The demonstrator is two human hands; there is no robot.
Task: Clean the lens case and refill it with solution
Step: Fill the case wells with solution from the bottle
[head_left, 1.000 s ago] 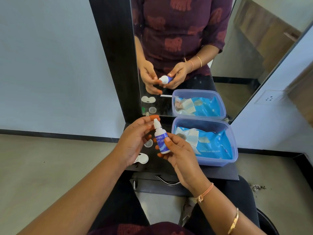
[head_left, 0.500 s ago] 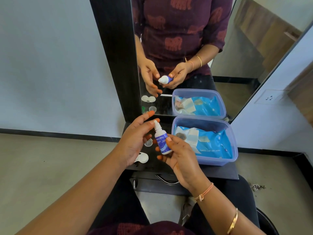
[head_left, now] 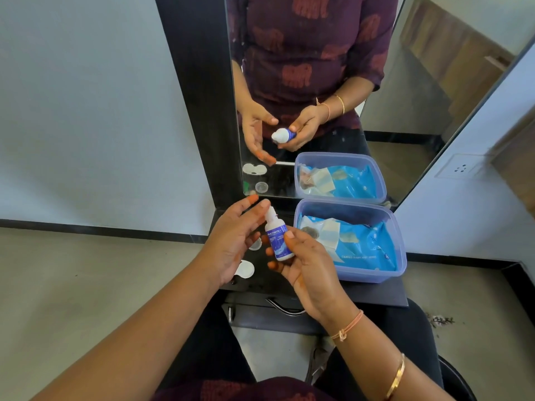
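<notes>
Head view: right hand (head_left: 309, 270) grips the solution bottle (head_left: 276, 241), left hand (head_left: 234, 241) open beside it; refilling seems next, tilting it over the lens case (head_left: 245, 269).

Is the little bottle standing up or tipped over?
Upright, leaning a little: the bottle has its white tip on top, gripped by the right hand.

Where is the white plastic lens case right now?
In the head view the white plastic lens case lies on the black shelf, left of centre, partly hidden behind the left hand, below the blue-labelled white solution bottle that the right hand holds.
</notes>
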